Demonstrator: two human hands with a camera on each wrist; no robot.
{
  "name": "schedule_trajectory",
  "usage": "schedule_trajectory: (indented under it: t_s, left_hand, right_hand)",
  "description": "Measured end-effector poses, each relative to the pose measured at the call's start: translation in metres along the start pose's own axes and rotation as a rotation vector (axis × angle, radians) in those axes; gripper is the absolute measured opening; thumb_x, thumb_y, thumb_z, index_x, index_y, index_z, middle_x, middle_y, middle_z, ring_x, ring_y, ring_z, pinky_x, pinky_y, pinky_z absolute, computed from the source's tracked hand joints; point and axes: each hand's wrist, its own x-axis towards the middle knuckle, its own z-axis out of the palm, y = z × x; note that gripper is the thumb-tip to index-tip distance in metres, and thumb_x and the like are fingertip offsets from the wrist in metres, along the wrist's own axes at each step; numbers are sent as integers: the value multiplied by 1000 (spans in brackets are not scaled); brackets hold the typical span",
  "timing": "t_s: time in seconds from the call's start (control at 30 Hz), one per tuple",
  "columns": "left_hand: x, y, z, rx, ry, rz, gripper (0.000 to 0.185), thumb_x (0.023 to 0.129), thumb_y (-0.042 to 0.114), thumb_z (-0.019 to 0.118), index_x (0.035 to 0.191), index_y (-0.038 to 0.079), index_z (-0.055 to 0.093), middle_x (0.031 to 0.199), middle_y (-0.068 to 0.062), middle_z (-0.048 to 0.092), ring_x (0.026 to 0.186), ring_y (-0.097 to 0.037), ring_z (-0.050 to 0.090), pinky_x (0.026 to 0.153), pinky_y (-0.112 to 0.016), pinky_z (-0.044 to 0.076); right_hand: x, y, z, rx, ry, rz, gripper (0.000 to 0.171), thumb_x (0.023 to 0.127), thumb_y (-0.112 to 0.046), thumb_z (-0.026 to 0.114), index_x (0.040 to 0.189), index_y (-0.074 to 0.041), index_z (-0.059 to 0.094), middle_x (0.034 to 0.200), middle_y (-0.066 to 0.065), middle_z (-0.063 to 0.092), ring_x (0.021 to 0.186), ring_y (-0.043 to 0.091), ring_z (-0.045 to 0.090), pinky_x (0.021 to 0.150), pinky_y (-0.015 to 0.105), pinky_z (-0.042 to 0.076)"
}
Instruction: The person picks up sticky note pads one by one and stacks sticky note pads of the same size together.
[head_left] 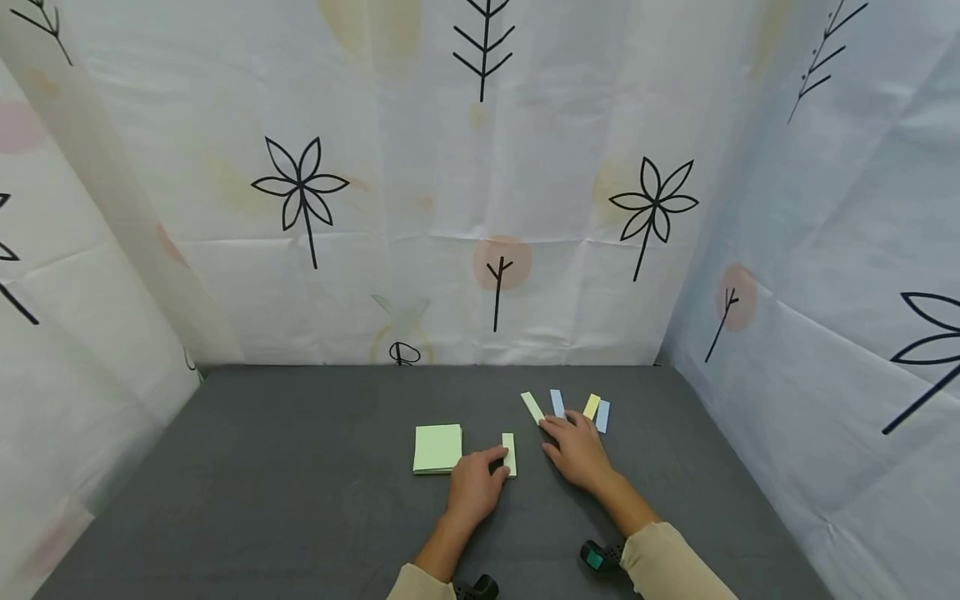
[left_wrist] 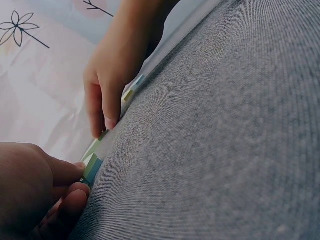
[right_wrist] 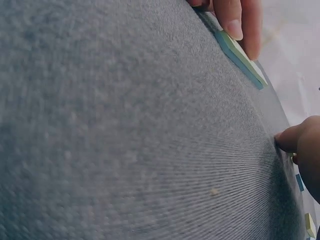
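My left hand point(head_left: 476, 485) pinches a narrow pale-green sticky-note pad point(head_left: 509, 461) lying on the table, with the index finger at its upper part and the thumb near its lower end. Bluish sides show on this pad in the right wrist view. Just left of that hand lies a square pale-green sticky-note stack point(head_left: 438, 448). Farther right, my right hand point(head_left: 577, 450) reaches over the table, its fingertips at the lower end of a tilted pale-green strip point(head_left: 532, 406). Its fingers look nearly straight in the left wrist view, with the thumb apart.
A blue strip point(head_left: 557, 403) stands out just beyond the right fingers. Beside it are a yellow strip point(head_left: 592, 406) and another blue strip point(head_left: 603, 417), fanned out. The dark grey table point(head_left: 300, 500) meets a patterned white curtain point(head_left: 375, 292) at the back and sides.
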Motion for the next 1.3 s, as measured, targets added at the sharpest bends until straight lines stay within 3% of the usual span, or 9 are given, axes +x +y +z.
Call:
schedule_trajectory:
  t_s: [0.3,0.57,0.77,0.93,1.07,1.3]
  left_hand:
    - [0,-1,-1,3,-4,-11,27,84,13,75,111,11,74,111,-6,71,101,-31,66,79,-46,53]
    - [0,0,1,5,-8,-4,27,84,14,75,111,12,75,110,-7,71,99,-31,67,78,-46,53]
    - [0,1,1,6,-1,1,27,84,14,76,111,11,75,109,-7,71,98,-31,67,77,-46,53]
    - [2,0,0,8,7,-4,27,84,13,75,110,11,75,110,-7,71,100,-31,66,78,-46,53]
    - [2,-1,0,13,3,-10,27,84,14,76,110,11,75,110,-7,71,100,-31,66,79,-47,53]
    - [1,0,0,4,-11,-8,28,84,14,75,112,11,74,109,-9,71,99,-32,66,77,-47,53]
  right_hand:
    - [10,-2,6,9,82,-29,38,84,-17,75,119,-7,68,114,12,66,114,42,52,97,60,36]
    - [25,-1,11,-78,17,2,31,88,-22,72,117,-12,71,114,12,64,107,35,52,98,56,36]
    - [21,-4,5,-98,-1,23,29,88,-25,72,115,-15,72,108,8,64,95,29,51,87,50,40]
    - [13,-12,1,-72,14,14,29,86,-24,74,114,-15,74,103,6,63,88,26,48,77,46,41]
    - [8,-16,3,-46,21,-1,31,85,-23,75,114,-13,73,101,7,61,85,26,46,77,47,40]
    - [10,-7,8,51,48,1,36,83,-22,78,118,-13,70,112,11,63,100,31,52,84,52,42]
